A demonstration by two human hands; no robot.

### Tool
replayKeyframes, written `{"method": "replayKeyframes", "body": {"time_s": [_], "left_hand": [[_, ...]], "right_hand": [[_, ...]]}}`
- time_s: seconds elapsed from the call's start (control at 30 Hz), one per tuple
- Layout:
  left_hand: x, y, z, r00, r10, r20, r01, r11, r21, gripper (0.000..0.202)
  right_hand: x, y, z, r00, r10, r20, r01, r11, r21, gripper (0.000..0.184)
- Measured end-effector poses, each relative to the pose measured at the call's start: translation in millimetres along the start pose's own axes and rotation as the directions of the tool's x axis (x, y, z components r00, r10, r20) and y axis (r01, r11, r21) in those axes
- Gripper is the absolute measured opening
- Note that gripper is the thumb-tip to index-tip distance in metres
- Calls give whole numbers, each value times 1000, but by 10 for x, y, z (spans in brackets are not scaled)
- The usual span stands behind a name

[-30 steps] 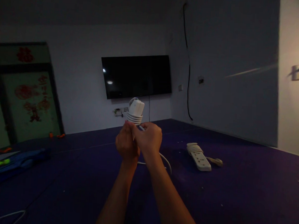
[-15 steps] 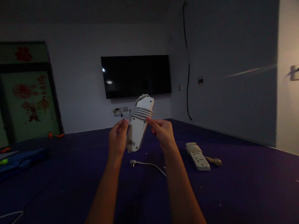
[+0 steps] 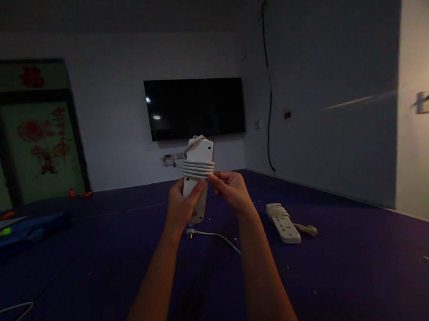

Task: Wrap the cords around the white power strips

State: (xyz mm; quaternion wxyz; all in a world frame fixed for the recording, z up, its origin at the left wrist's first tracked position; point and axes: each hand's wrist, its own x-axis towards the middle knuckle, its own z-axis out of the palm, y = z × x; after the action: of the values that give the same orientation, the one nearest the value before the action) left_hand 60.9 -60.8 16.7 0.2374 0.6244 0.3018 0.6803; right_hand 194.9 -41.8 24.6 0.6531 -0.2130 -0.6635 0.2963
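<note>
I hold a white power strip [image 3: 199,152] upright in front of me, its back facing me. Its white cord [image 3: 198,169] is wound several turns round the upper half. My left hand [image 3: 182,206] is closed round the strip's lower body. My right hand [image 3: 230,189] pinches the cord at the strip's right edge, just below the coils. The loose end of the cord trails down to the floor, where its plug [image 3: 190,232] lies on the purple carpet.
A second white power strip [image 3: 283,222] with a wound cord lies on the purple floor [image 3: 338,263] to the right. A dark TV [image 3: 195,108] hangs on the far wall. A blue bundle [image 3: 20,232] lies at the left, and a white cable [image 3: 8,309] at the bottom left.
The strip went from end-on and gripped by both hands to held apart, then upright again. My left hand closed round its lower body and my right hand came in to the cord.
</note>
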Motion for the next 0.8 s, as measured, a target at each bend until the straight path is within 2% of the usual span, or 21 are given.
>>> {"method": "replayKeyframes", "body": {"time_s": [0.1,0.3,0.53,0.63,0.8], "left_hand": [[-5,-15,-3,998,24,-50,-20,997,72,41],[-8,-20,-23,992,67,-106,-59,995,83,41],[4,-21,-43,985,73,-154,-59,994,94,42],[28,-43,-69,981,46,-190,-33,997,74,44],[67,-51,-157,984,-48,-173,45,999,-19,46]], "right_hand": [[1,2,14,1000,-17,6,17,999,-32,48],[10,6,103,998,-44,-39,41,996,-76,49],[17,-43,164,998,52,-23,-53,998,-19,52],[-13,-84,101,992,125,15,-124,992,-20,47],[-47,-73,-15,968,184,169,-170,981,-96,28]]}}
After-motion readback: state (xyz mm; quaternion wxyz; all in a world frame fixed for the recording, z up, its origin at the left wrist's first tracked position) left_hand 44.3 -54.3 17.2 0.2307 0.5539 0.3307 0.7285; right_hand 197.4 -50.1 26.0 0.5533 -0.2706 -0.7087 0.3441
